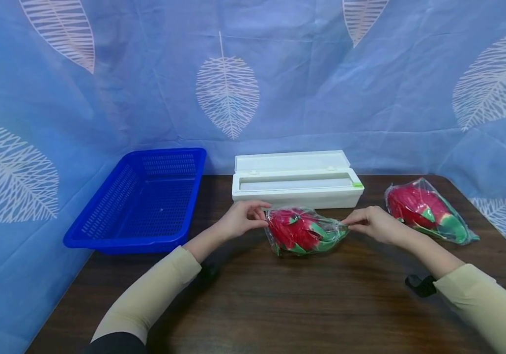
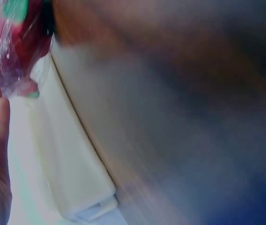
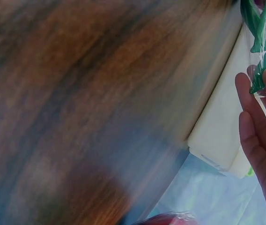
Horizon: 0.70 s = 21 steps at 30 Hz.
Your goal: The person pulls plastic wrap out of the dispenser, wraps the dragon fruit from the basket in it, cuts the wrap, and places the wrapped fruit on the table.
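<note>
A red dragon fruit with green leaf tips (image 1: 297, 230), wrapped in clear cling film, is held up between both hands over the table. My left hand (image 1: 243, 219) pinches the film at the fruit's left end. At the other end, my right hand (image 1: 373, 223) pinches the film around the green tip. The right wrist view has thumb and fingers on that green tip (image 3: 264, 61), while the left wrist view catches the red wrapped side (image 2: 16, 47) beside my fingers. Behind the fruit stands a white cling film dispenser box (image 1: 297, 196) with its lid raised.
A second film-wrapped dragon fruit (image 1: 427, 209) lies at the right of the dark wooden table (image 1: 306, 305). On the left sits a blue plastic basket (image 1: 125, 244). A blue cloth with white leaf prints (image 1: 288, 98) hangs behind the table.
</note>
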Motion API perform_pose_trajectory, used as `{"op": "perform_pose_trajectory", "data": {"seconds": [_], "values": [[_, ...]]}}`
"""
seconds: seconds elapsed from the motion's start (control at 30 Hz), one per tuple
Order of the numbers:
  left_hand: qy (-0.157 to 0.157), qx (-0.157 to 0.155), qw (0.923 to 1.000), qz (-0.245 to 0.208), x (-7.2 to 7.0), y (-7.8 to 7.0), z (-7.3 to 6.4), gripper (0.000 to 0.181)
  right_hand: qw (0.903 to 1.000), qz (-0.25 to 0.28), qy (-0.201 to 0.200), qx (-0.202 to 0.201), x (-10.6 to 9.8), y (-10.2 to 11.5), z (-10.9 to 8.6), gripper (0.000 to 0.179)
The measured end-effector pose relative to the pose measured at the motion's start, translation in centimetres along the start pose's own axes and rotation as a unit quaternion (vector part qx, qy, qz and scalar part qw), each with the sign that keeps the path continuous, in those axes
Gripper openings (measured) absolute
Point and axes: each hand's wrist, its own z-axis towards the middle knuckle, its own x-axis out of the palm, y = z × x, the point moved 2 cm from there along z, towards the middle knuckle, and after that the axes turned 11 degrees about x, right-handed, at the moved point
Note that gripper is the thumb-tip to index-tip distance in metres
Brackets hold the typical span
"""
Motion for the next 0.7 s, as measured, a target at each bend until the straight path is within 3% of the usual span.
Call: {"op": "perform_pose_trajectory", "data": {"seconds": [0.1,0.23,0.4,0.57,0.7], "values": [[0.026,0.028,0.9985,0.04,-0.25,0.27,0.23,0.049,1.0,-0.003,-0.001,-0.001,-0.01,-0.02,0.07,0.024],[0.066,0.031,0.9973,-0.005,-0.16,0.7,0.18,0.051,1.0,0.0,-0.008,-0.006,0.18,-0.25,0.21,0.023],[0.104,0.036,0.9902,-0.086,0.05,0.75,0.07,0.05,0.9995,0.005,-0.018,-0.027,0.61,-0.48,0.58,0.021],[0.127,0.05,0.9866,-0.089,0.04,0.58,0.09,0.05,0.9996,-0.014,-0.017,-0.02,0.77,-0.33,0.85,0.02],[0.124,0.047,0.988,-0.078,-0.13,0.4,-0.05,0.05,0.9993,-0.033,-0.005,0.013,0.49,0.05,0.55,0.029]]}}
